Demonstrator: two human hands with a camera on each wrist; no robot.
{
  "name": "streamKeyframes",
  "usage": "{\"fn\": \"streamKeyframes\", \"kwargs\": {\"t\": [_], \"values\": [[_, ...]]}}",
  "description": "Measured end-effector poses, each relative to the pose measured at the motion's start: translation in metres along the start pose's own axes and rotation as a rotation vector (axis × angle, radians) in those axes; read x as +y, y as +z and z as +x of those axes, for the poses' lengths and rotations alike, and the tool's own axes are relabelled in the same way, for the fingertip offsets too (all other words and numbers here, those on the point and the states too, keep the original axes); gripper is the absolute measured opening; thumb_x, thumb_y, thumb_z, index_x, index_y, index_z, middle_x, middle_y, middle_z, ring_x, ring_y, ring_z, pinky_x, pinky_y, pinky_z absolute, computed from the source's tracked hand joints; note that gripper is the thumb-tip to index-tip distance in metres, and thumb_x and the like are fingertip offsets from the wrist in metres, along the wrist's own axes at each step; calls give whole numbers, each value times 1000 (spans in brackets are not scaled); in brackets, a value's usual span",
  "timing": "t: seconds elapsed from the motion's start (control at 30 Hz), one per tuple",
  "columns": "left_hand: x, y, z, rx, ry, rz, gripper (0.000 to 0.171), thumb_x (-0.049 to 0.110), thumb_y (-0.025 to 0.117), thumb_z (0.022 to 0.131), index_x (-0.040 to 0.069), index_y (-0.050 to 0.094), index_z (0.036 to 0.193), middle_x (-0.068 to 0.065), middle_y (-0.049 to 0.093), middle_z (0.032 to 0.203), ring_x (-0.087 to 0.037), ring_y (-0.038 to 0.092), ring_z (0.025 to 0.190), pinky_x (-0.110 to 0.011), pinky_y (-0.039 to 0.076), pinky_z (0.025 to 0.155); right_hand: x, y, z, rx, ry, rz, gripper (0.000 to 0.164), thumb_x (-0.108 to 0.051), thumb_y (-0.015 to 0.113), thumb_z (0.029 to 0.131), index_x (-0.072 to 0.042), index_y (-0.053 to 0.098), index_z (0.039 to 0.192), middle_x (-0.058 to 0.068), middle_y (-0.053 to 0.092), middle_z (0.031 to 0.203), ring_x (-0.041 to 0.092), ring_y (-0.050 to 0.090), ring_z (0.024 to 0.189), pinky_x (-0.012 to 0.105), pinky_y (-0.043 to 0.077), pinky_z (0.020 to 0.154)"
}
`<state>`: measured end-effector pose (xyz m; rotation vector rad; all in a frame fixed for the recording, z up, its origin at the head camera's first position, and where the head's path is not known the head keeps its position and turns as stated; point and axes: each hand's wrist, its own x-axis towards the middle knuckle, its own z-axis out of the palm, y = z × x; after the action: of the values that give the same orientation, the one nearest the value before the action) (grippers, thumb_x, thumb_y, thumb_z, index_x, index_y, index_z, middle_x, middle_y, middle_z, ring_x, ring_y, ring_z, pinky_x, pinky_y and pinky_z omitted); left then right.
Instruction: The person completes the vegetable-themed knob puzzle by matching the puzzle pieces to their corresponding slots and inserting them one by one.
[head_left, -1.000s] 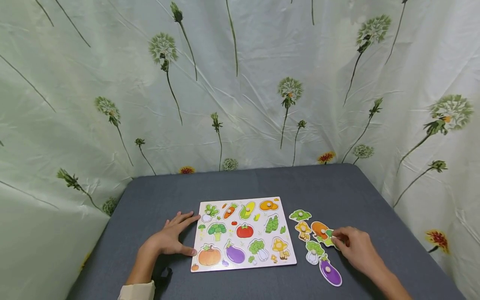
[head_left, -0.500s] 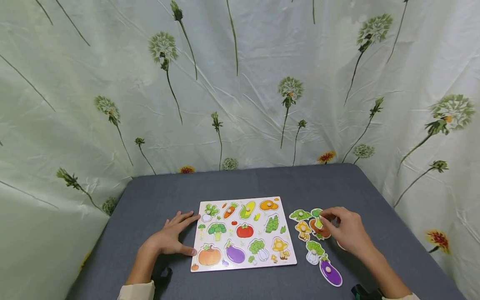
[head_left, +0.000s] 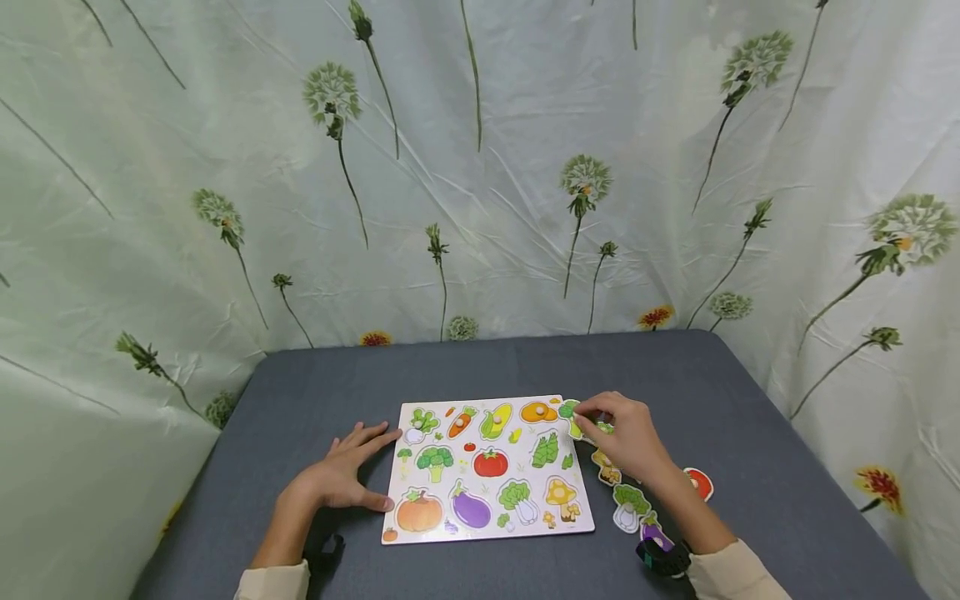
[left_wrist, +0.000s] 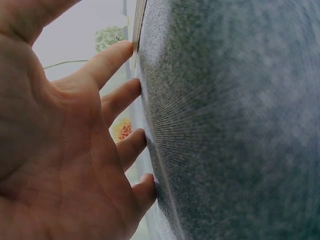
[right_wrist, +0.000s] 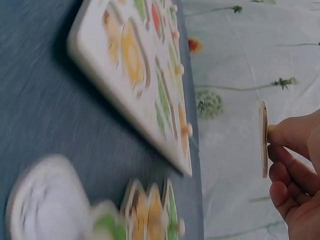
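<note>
A white wooden vegetable puzzle board (head_left: 448, 532) lies on the table. My left hand (head_left: 341, 477) rests spread at its left edge, with thumb and index finger touching the rim; in the left wrist view the other fingertips rest on the cloth. Over the board's right top corner, my right hand (head_left: 622, 433) pinches a broccoli puzzle piece (head_left: 568, 410). That piece (right_wrist: 264, 140) is seen edge-on and raised above the table in the right wrist view. Carrot, corn and potato pieces with knobs fill slots in the board's top row.
Right of the board lie a mushroom piece (head_left: 606, 468), a bok choy piece (head_left: 630, 508), an eggplant piece (head_left: 654, 532) partly behind the right wrist strap, and a red tomato piece (head_left: 699, 483). Dark cloth covers the table (head_left: 465, 367); a flowered curtain (head_left: 495, 208) hangs behind.
My right hand has picked up the broccoli piece from the pile and carried it left to the board's corner. The tomato piece has come into sight. My left hand stays put.
</note>
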<state>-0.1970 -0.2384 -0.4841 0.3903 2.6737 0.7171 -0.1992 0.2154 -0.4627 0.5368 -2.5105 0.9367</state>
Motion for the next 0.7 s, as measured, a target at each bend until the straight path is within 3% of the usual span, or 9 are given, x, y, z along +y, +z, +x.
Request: {"fn": "streamKeyframes", "kwargs": {"t": [0.2, 0.43, 0.7], "values": [[0, 0, 0, 3, -3, 7, 113, 49, 96, 62, 24, 42, 159, -14, 29, 169, -52, 8, 156, -76, 4, 118, -15, 25, 13, -46, 2, 96, 9, -13, 82, 89, -16, 81, 98, -7, 72, 90, 12, 64, 77, 35, 52, 69], [-1, 0, 1, 2, -11, 12, 114, 48, 96, 61, 24, 42, 159, -13, 29, 169, -51, 8, 157, -75, 4, 119, -39, 56, 25, -144, 32, 178, 9, -14, 81, 89, -17, 82, 97, -10, 72, 88, 5, 59, 77, 29, 50, 71], [0, 0, 0, 5, -11, 9, 114, 48, 96, 61, 24, 43, 159, -13, 30, 169, -51, 9, 157, -75, 4, 119, -64, 90, 32, -240, 24, 254, 6, -14, 79, 91, -15, 82, 97, -7, 76, 90, 5, 65, 78, 27, 51, 72]]}}
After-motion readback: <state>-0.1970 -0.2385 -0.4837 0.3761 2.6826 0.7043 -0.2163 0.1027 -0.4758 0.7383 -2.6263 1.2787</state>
